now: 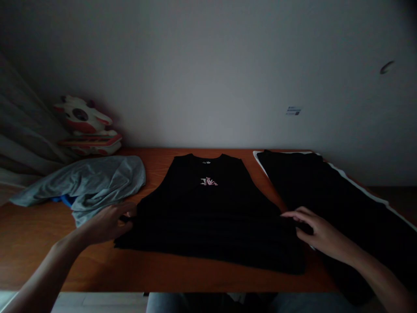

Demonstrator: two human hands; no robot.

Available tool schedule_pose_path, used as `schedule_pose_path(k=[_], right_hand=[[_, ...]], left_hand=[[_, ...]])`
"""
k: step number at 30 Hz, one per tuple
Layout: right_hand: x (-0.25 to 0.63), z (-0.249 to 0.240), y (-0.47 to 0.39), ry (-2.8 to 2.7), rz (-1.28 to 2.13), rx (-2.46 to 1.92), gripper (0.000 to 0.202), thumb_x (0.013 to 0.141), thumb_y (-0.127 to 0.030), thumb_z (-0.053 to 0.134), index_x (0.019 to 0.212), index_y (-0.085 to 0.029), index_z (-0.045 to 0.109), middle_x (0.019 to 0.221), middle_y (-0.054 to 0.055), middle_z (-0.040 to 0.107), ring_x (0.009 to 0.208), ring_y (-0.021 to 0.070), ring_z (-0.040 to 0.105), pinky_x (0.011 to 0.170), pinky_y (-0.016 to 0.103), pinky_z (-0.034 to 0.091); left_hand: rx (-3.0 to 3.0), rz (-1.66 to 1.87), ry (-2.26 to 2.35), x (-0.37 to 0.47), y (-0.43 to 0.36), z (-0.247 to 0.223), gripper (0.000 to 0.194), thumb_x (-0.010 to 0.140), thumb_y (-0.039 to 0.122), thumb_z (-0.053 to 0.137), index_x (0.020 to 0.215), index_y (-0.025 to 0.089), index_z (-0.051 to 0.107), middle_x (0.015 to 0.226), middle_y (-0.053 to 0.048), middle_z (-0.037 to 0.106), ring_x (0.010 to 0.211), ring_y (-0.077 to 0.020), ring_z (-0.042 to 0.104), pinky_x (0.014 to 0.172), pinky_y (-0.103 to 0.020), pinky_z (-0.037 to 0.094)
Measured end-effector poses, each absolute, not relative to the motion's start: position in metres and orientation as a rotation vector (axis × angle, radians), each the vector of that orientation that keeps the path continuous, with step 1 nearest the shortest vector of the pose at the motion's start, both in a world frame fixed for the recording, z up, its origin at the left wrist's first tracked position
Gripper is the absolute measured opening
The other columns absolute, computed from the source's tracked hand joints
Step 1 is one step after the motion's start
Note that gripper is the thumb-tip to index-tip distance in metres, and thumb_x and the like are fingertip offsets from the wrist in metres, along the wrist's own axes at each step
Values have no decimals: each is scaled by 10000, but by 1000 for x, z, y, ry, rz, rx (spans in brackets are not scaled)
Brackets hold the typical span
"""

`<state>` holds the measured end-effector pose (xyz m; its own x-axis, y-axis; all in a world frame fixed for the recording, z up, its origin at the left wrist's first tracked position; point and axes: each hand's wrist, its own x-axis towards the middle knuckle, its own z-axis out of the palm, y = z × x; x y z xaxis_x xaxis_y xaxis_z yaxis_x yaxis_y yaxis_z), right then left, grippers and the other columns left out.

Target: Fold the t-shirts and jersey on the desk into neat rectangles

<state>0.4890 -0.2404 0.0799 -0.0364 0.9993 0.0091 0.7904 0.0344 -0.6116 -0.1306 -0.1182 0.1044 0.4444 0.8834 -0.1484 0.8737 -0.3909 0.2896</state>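
Note:
A black sleeveless top (208, 204) lies flat on the wooden table, its neckline towards the wall. A small pale pink print marks its chest, and the lower part is gathered in creases. At its left edge, my left hand (112, 221) is closed on the cloth with bent fingers. Opposite, my right hand (314, 230) pinches the right edge between thumb and fingers. Dark cloth hides parts of both grips.
Left of the top lies a crumpled grey garment (110, 178) with a bit of blue under it. Behind that stands a cow-shaped toy keyboard (91, 126). Black garments with white edging (312, 187) spread along the right. The table (97, 269) meets a plain wall (202, 78).

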Motion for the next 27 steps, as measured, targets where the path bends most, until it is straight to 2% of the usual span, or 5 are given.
schedule_pose_path(k=[5, 11, 16, 23, 27], right_hand=[[471, 88, -228, -1884, 667, -1829, 388, 808, -578, 662, 1066, -303, 757, 1103, 67, 759, 1057, 297, 707, 986, 416, 534], [465, 91, -216, -1811, 667, -1833, 449, 814, -716, 629, 902, -298, 768, 901, 25, 787, 853, 264, 741, 780, 346, 579], [467, 92, -217, -1861, 572, -1775, 473, 829, -733, 616, 805, -283, 759, 733, 19, 729, 672, 206, 683, 633, 307, 541], [480, 89, -225, -1934, 140, -1583, 318, 910, -555, 588, 889, -267, 722, 750, 30, 665, 655, 178, 648, 661, 305, 537], [491, 78, -230, -2040, 126, -1504, 156, 911, -379, 581, 935, -275, 694, 810, 29, 676, 719, 176, 678, 703, 294, 549]], left_hand=[[2385, 156, 1404, -115, -118, 115, 402, 856, 479, 566, 1119, 220, 723, 1172, -78, 746, 1085, -268, 675, 977, -315, 475], [2247, 51, 1492, -88, -109, 119, 541, 902, 660, 488, 1070, 228, 768, 895, -36, 765, 779, -209, 668, 724, -278, 498], [2210, -18, 1440, -92, -102, 112, 491, 856, 650, 562, 971, 239, 803, 904, -31, 766, 776, -197, 665, 708, -263, 493], [2399, 432, 1338, -116, -106, 102, 425, 913, 584, 556, 964, 258, 824, 917, -47, 726, 817, -182, 676, 736, -250, 546], [2586, 636, 1310, -135, -108, 91, 361, 942, 528, 558, 988, 303, 835, 921, -50, 712, 837, -176, 685, 777, -263, 564]])
